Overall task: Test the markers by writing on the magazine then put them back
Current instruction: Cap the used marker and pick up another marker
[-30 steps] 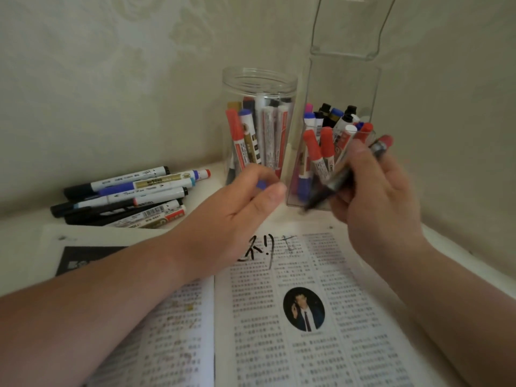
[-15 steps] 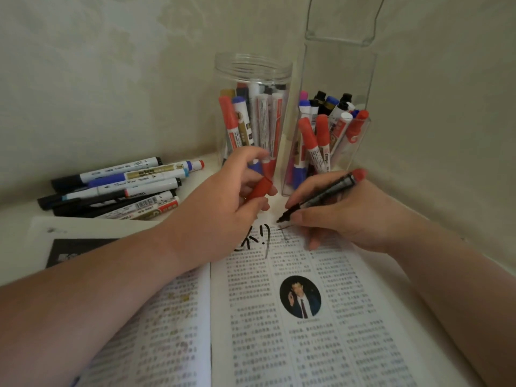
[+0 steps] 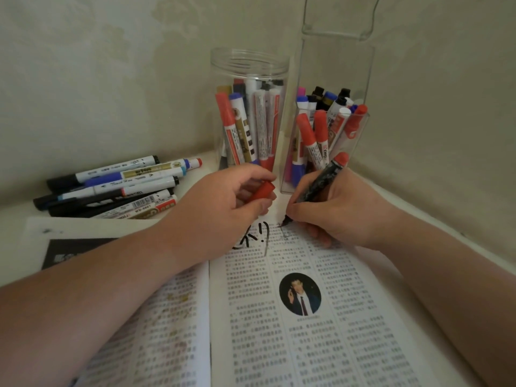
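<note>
Centre frame, the right hand pinches a dark marker, its tip touching the open magazine near the top of the page. Just left, the left hand curls its fingers around the red cap. The writing test looks underway; next likely comes recapping, then returning it to a clear container behind.

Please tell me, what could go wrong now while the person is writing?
The marker in the right hand writes near the top edge of the magazine, so it might slip off and mark the table. The left hand, holding the red cap, sits beside the black strokes and may smear them.
</note>
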A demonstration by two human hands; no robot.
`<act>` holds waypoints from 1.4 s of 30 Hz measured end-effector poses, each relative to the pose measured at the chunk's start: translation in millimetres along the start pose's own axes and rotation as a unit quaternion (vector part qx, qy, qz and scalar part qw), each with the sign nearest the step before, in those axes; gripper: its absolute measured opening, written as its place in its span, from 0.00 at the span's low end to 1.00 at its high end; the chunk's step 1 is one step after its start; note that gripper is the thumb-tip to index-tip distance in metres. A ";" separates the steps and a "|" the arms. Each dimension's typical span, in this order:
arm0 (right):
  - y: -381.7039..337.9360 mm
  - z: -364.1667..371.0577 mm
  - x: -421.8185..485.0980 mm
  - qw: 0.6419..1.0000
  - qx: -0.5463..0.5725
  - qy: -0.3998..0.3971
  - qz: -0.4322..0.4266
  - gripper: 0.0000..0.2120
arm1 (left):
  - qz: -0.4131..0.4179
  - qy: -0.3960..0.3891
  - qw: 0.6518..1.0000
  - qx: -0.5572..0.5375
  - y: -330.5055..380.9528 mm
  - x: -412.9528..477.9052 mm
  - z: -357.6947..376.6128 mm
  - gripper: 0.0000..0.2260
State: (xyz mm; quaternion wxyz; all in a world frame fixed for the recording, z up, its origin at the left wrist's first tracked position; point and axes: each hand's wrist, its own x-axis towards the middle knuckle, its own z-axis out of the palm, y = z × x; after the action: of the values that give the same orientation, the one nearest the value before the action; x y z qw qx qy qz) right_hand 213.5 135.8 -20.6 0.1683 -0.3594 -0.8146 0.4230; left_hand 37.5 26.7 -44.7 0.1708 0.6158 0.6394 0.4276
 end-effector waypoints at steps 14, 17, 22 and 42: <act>1.9 0.5 -0.6 0.999 0.032 -0.013 -0.023 0.06 | 0.025 0.017 0.999 0.033 -1.3 0.5 -1.3 0.13; 0.7 -0.1 -2.1 0.998 0.035 -0.045 -0.028 0.06 | 0.029 0.025 0.999 0.024 -1.8 0.1 -0.9 0.12; 5.8 -2.6 0.4 0.998 0.043 0.015 -0.032 0.05 | 0.032 0.032 0.999 0.005 -0.5 -1.2 -0.6 0.11; 3.9 -3.9 -1.5 0.996 0.043 -0.059 -0.046 0.05 | 0.059 0.025 0.998 0.025 -3.8 -0.2 -0.5 0.09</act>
State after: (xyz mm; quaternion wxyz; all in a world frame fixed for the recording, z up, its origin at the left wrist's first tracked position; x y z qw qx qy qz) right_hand 218.5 138.4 -21.4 0.1539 -0.2886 -0.8198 0.4700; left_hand 34.8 26.9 -47.3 0.1144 0.6455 0.6165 0.4361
